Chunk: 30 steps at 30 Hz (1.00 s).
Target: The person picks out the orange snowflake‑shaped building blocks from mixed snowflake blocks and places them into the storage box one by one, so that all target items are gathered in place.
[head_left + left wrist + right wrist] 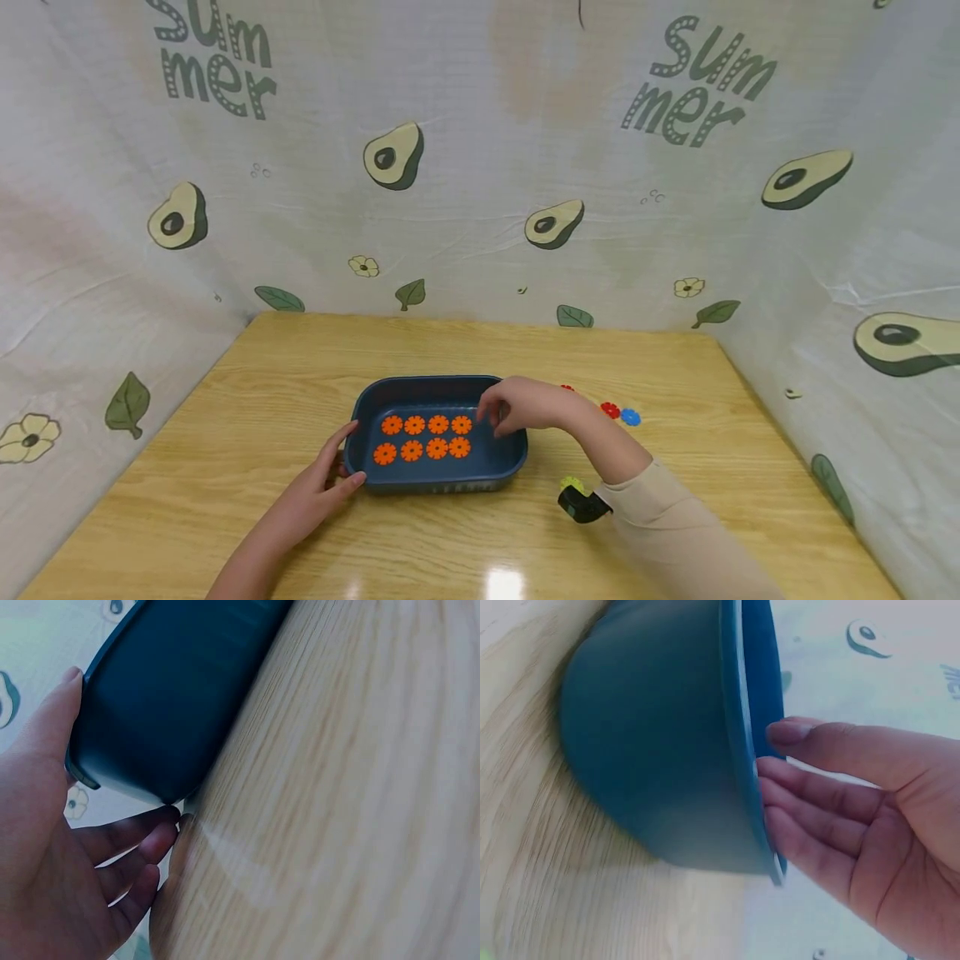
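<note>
A dark blue plastic bin [435,485] stands on the wooden table. In it, several orange notched discs [412,451] lie flat in two rows. My left hand [318,487] holds the bin's left end. In the left wrist view its thumb [56,712] lies against the rim and the other fingers bend by the bottom corner. My right hand [521,404] reaches over the right end with fingers lowered inside. In the right wrist view the thumb [840,746] is apart from the loosely bent fingers; some fingertips are behind the rim, and no disc shows between them.
Right of the bin lie a red disc [610,410] and a blue disc [630,417]. Another red disc [567,387] peeks out behind the right hand. A yellow-green disc [572,482] is partly hidden by the black wrist camera [583,505]. Printed curtains [480,225] surround the table.
</note>
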Tool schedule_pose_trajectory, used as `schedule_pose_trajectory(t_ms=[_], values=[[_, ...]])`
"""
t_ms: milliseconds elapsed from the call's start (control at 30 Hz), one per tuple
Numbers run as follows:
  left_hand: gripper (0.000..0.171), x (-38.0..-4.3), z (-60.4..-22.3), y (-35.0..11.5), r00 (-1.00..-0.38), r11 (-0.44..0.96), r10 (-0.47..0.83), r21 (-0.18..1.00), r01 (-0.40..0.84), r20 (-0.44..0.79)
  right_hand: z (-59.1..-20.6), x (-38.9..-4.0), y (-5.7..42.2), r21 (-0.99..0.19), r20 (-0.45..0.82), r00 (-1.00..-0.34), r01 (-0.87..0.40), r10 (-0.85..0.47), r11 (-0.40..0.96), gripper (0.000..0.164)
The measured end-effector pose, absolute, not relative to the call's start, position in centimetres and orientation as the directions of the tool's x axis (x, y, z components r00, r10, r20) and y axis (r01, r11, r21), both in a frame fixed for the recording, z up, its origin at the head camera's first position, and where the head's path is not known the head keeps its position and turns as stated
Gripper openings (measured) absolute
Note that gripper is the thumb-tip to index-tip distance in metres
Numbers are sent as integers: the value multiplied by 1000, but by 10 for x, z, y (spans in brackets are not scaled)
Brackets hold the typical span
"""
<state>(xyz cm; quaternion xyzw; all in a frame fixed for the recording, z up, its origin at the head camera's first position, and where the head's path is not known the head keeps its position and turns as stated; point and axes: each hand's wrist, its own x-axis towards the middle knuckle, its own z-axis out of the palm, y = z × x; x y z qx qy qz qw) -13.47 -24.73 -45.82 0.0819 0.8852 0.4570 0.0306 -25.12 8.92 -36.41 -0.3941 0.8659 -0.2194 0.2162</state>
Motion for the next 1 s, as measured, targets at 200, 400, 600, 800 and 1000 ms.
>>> schedule_pose_trajectory(t_ms=[200,400,600,800,1000], values=[[69,-136,-460,-246,-985,569,172,815,109,12,-359,-244,113,-555,-130,-619,-601,-774,574,24],[69,-135,-459,-247,-985,572,169,812,113,18,-361,-243,136,-574,-76,-670,-576,-739,582,24],[70,-133,-457,-249,-986,588,164,800,119,26,-366,-245,156,-587,-64,-707,-544,-704,600,23],[70,-134,-460,-250,-988,605,152,789,105,15,-377,-249,175,-615,-91,-751,-475,-655,630,22],[69,-135,-461,-247,-987,588,159,800,118,28,-391,-252,193,-642,-126,-785,-401,-606,653,20]])
